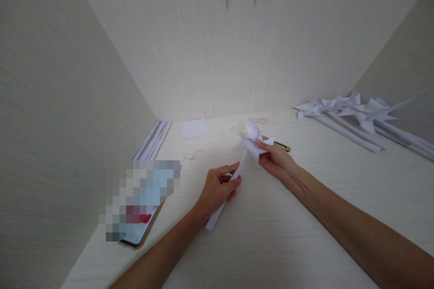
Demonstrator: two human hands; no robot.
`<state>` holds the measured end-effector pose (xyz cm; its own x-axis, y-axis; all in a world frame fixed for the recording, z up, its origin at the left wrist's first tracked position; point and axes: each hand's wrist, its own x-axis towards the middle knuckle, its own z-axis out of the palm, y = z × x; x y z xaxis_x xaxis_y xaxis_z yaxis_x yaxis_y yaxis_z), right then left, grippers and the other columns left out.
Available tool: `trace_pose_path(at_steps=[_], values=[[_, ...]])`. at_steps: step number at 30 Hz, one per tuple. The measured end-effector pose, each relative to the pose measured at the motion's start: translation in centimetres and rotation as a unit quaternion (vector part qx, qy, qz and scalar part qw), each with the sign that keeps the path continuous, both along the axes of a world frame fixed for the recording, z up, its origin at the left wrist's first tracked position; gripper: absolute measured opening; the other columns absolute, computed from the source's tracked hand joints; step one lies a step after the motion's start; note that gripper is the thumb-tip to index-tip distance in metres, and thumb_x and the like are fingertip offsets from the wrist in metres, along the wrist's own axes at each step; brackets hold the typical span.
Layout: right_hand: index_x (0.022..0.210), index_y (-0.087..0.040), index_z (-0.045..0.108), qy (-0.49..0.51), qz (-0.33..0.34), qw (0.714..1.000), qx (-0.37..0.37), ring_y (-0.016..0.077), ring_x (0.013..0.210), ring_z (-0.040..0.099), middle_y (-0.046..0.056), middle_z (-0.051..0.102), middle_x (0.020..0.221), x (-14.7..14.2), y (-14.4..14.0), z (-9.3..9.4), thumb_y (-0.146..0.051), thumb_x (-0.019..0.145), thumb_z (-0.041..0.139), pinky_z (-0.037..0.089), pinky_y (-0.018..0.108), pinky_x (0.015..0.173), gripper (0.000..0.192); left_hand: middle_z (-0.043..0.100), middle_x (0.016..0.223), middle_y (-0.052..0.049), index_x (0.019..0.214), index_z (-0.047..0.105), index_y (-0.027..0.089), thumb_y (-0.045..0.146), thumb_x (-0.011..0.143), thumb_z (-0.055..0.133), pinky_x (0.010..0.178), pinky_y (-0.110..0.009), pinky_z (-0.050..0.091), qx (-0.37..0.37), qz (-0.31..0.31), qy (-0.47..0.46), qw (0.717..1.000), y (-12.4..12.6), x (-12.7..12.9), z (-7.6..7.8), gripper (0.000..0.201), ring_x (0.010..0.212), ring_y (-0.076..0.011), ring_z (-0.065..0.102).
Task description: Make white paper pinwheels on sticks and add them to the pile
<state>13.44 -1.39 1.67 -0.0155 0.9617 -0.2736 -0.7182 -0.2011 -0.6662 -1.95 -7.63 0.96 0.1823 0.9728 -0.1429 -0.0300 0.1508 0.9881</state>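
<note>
**Two hands on one paper pinwheel**

Two hands hold a white paper pinwheel [250,141] just above the pale worktop [271,235]. The left hand [217,189] is curled tight around the rolled paper stick [226,185], which slants down out of the fist. The right hand [276,160] pinches a folded blade at the top, its fingers [262,144] closed on the paper. More pinwheels [352,115] lie far to the right. A phone [140,230] lies to the left, near a small paper square [194,128].
</note>
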Motion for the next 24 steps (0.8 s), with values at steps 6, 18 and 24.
trace_pose_path(at_steps=[6,18,24], values=[[0.062,-0.016,0.058,0.010,0.031,0.999,-0.017,0.0067,0.051,0.058,-0.003,0.064,0.059,0.3,0.1,0.0,-0.007,0.063,0.066,0.050,0.015,0.050,0.013,0.056,0.063,0.001,0.105,0.061,0.011,0.015,0.054,0.065,0.030,-0.018,0.036,0.005,-0.002,-0.025,1.000,0.1,0.2,0.2,0.051,0.037,-0.0057,0.047],[0.078,-0.020,0.060,0.034,0.092,0.995,0.019,0.0138,0.075,0.063,0.002,0.068,0.081,0.3,-0.7,0.6,-0.045,0.062,0.066,0.051,0.026,0.067,0.030,0.056,0.063,0.000,0.106,0.059,0.010,0.017,0.054,0.066,0.031,-0.019,0.037,0.029,0.031,-0.056,0.998,0.5,-0.1,0.1,0.053,0.039,-0.0075,0.049],[0.066,-0.019,0.055,-0.027,0.046,0.998,0.027,0.0108,0.069,0.062,0.000,0.067,0.070,-2.6,-2.8,-0.1,-0.027,0.045,0.079,0.048,0.022,0.063,0.033,0.058,0.066,0.000,0.109,0.058,0.013,0.019,0.057,0.066,0.036,-0.019,0.038,0.066,0.096,-0.074,0.990,0.7,-0.5,0.2,0.054,0.042,-0.0065,0.050]])
